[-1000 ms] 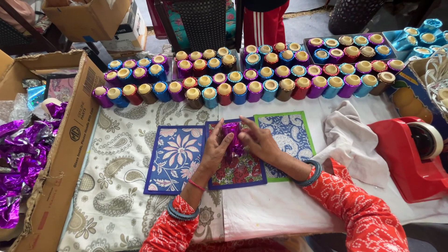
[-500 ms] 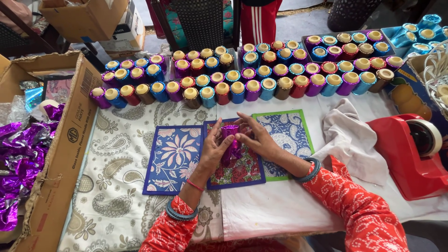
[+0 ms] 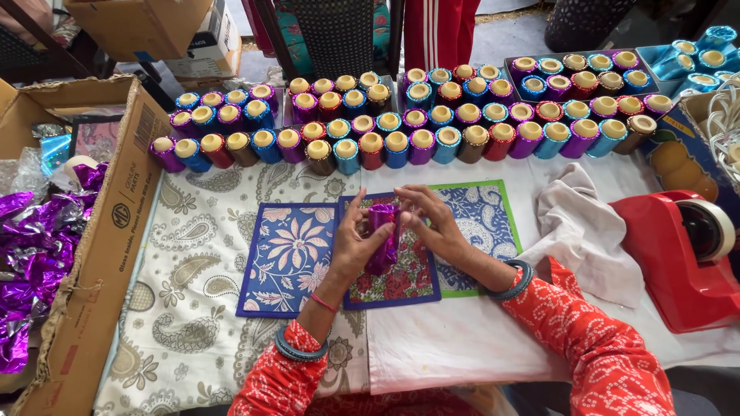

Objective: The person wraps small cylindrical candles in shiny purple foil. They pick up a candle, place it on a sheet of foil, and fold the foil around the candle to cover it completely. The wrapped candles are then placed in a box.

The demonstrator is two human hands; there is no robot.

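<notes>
Over the patterned mats (image 3: 287,258) on our cloth-covered table (image 3: 193,308), we hold the purple foil-wrapped cylinder (image 3: 383,237) upright between both hands, left hand (image 3: 356,248) and right hand (image 3: 432,225) equally near, fingers of each closed around its sides.

Reaching in from the bottom edge, both arms in red dotted sleeves, bangles sitting at each wrist (a thin red thread on the left one too). Meeting in the middle, left hand (image 3: 356,245) and right hand (image 3: 436,225), palms turning toward each other. Curling the fingers inward, thumbs pointing up, fingertips of both hands pinching close together.
</notes>
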